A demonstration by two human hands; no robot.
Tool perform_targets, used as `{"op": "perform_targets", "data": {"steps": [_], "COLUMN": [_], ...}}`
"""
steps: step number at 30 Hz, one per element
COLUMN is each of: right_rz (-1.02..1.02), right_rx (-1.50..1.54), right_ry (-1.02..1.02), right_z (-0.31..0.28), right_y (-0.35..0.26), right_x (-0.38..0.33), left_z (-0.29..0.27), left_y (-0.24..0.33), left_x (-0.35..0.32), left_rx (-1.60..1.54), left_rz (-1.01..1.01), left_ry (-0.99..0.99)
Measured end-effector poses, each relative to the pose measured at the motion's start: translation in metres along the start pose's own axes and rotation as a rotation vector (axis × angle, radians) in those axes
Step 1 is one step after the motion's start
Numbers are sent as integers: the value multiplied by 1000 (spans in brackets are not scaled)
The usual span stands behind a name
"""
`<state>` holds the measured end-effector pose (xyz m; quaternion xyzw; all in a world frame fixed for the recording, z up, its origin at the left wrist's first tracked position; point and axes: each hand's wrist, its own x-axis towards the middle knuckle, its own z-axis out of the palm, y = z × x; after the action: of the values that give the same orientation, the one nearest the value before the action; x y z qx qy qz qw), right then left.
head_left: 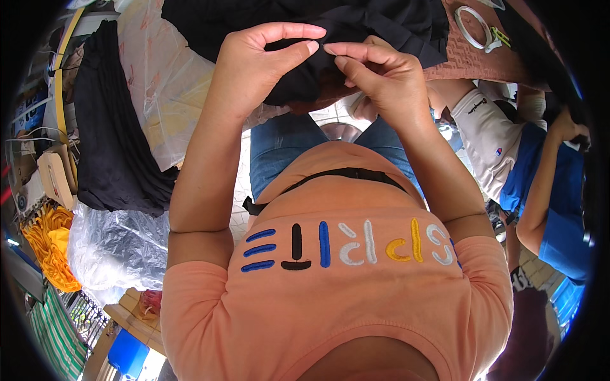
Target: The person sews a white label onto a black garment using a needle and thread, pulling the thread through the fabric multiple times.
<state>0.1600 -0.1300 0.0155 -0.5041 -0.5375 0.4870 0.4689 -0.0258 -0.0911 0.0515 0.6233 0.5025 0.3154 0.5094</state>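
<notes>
My left hand [270, 56] is raised over black cloth [387, 28], its index finger and thumb stretched to the right with a narrow gap between the tips. Close beside it, my right hand [379, 68] pinches thumb against index finger, pointing left. A tiny dark speck shows between the two hands' fingertips, too small to name. Both hands are above the near part of the black cloth, which lies bunched on a brown textured cover [460, 66]. The lower fingers of my left hand are hidden.
A white ring [467, 28] with a green piece [501, 37] lies at the far right. Clear plastic sheeting [162, 82] and hanging black fabric [105, 127] are at left, above a plastic bag [117, 247] and orange cloth [51, 244]. Another person [546, 184] is close on my right.
</notes>
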Motion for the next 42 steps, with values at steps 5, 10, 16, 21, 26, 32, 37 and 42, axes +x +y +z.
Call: {"op": "perform_targets", "data": {"steps": [5, 10, 16, 21, 26, 32, 37, 42], "right_rz": [8, 6, -8, -17, 4, -28, -30, 3], "right_rx": [17, -20, -54, -47, -40, -51, -77, -17], "right_ry": [-14, 0, 3, 4, 0, 2, 7, 11], "right_z": [-1, -4, -2, -2, -1, -3, -3, -2], "right_y": [-1, -3, -3, -3, -5, 0, 2, 1], "right_x": [0, -1, 1, 1, 0, 0, 0, 0], "left_z": [1, 1, 1, 1, 2, 3, 4, 5], "left_y": [1, 0, 0, 0, 0, 0, 1, 0], "left_x": [-1, 0, 1, 1, 0, 0, 0, 0], "left_rx": [-5, -5, -15, -6, 2, -13, -18, -22], "left_rz": [-7, -14, -5, 3, -4, 5, 8, 8], "left_ry": [7, 25, 13, 15, 17, 20, 22, 29]}}
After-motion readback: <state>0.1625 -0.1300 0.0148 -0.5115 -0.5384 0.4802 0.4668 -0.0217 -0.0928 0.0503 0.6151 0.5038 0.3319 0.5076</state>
